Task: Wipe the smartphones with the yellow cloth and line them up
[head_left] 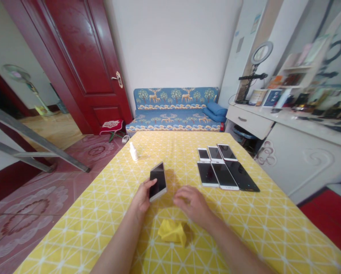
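Yellow patterned tablecloth over a table, blue deer-print sofa beyond. Left hand gripping a smartphone by its lower edge, screen dark, lifted above the cloth. Right hand just right of that smartphone, fingers curled, holding nothing. Crumpled yellow wipe below it; small white spray bottle beyond; six phones in rows farther right.

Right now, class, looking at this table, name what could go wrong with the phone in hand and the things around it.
1. The left hand holds the phone by one edge only, tilted above the table; it might slip.
2. The small white bottle stands upright behind the phone; a reach could topple it.
3. Six phones lie close together; a sweeping right hand could knock them.
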{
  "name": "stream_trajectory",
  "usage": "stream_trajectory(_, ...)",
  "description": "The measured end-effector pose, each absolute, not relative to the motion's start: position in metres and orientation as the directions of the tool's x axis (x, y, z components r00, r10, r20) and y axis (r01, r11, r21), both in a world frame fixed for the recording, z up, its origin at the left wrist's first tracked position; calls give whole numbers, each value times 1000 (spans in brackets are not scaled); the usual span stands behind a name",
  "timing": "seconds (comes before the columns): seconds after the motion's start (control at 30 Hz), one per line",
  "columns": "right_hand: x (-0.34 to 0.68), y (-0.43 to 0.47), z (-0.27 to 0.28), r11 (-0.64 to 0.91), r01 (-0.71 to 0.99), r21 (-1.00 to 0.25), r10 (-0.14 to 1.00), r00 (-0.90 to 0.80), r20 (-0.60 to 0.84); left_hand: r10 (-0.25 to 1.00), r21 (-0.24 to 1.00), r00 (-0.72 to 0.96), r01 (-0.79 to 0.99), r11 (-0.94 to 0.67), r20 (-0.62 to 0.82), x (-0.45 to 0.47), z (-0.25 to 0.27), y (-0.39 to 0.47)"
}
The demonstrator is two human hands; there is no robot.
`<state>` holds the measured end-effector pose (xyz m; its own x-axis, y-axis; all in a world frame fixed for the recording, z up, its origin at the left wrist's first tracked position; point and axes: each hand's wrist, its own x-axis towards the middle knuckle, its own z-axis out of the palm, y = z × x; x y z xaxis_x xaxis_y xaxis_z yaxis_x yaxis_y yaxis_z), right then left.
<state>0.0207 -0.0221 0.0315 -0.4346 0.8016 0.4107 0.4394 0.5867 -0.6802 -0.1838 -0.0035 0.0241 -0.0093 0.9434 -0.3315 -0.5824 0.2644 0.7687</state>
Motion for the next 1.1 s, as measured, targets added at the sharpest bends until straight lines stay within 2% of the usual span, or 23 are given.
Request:
stream_trajectory(0.13,15,-60,53,672,446,-591,693,-660,290,934,659,56,-693,291,-353,-187,24,-2)
stream_trajectory(0.2,17,-68,52,695,440,-569,661,-702,264,943,623,93,-729,283,-319,-187,26,-1)
stream_trajectory(0.27,18,-67,44,680,462,-569,681,-686,258,954,586,137,-763,274,-268,-185,28,-2)
stream_trajectory(0.37,21,-52,24,607,533,-590,775,-560,292,965,544,199,-797,261,-172,-180,28,-4)
stream_trajectory(0.43,25,-37,13,509,550,-663,857,-392,333,958,508,263,-813,284,-115,-176,27,-6)
stream_trajectory(0.5,30,-24,5,369,489,-790,929,-163,332,937,477,341,-812,336,-80,-171,25,-8)
stream_trajectory(0.57,35,-13,1,237,372,-898,962,42,272,915,453,400,-806,380,-55,-166,23,-8)
stream_trajectory(0.63,37,-7,0,165,263,-951,963,163,213,900,428,434,-806,410,-45,-158,21,-6)
stream_trajectory(0.77,37,-4,2,139,94,-986,961,227,157,880,383,472,-806,452,-47,-137,20,6)
stream_trajectory(0.9,36,-6,5,68,-105,-992,971,234,42,867,366,489,-792,489,-98,-118,18,15)
stream_trajectory(1.1,34,-7,9,58,-233,-971,971,238,1,884,374,451,-804,463,-125,-112,19,13)
